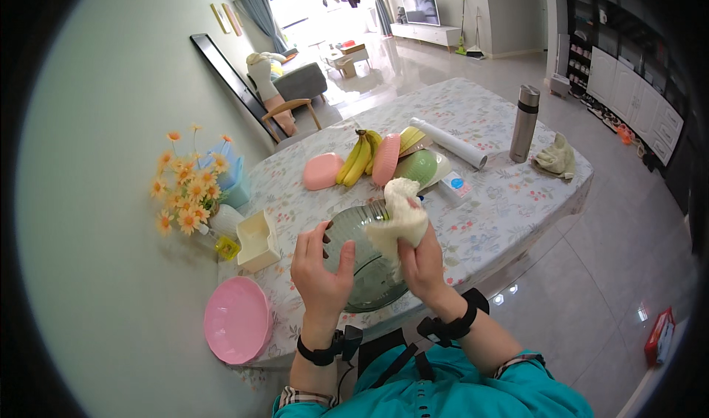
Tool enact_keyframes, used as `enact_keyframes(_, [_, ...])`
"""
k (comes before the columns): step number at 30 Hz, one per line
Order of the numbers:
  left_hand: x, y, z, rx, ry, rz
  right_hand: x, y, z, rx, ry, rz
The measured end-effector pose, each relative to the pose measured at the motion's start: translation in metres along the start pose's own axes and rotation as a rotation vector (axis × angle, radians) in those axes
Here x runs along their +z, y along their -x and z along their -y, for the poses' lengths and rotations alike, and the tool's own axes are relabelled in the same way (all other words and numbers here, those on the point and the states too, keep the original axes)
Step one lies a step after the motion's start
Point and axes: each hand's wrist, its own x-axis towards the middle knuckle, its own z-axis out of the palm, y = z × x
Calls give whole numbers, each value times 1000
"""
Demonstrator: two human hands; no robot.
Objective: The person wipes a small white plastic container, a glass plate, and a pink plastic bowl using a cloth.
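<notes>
A large grey-green clear glass bowl [362, 270] with a ribbed wall is in front of me at the table's near edge. My left hand [323, 274] is at the bowl's left side, fingers along the outer wall and thumb apart from them over the rim; it steadies the bowl. In my right hand [422, 266] is a bunched cream cloth [402, 218], pinched between thumb and fingers. The cloth hangs over the bowl's right part and hides some of its rim. Both wrists carry black straps with small devices.
Beyond the bowl lie bananas [357, 159], pink dishes [323, 171], a green bowl [418, 168], a white roll [450, 144] and a small box [455, 187]. A steel flask [524, 125] and folded cloth [556, 157] stand right; a pink basin [238, 320], cream box [258, 242] and flowers [188, 185] left.
</notes>
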Motion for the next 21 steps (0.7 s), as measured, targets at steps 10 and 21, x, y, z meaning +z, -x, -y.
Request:
enact_keyframes(10, [-11,19,13,22,1,-49,-6,0,-68,645,-645,-39])
enact_keyframes(21, [-28,15,10,-182,154,122,-16,-50,-43,361,-341,28])
